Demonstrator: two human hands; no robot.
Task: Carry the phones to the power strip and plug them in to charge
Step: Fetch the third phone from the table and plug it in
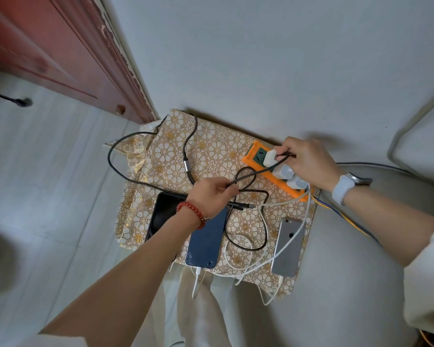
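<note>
Three phones (pixel 206 240) lie on the flowery cloth (pixel 211 146) while the right hand (pixel 308 161) pushes a white plug (pixel 271 157) into the orange power strip (pixel 273 171) and the left hand (pixel 212 194) pinches the black cord (pixel 145 181), whose loops could snag and drag a phone off

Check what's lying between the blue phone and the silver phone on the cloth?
Head view: between the blue phone and the silver phone, a black braided cable loops over a coiled white cable on the patterned cloth.

Apple logo on silver phone (pixel 288 246)
</note>
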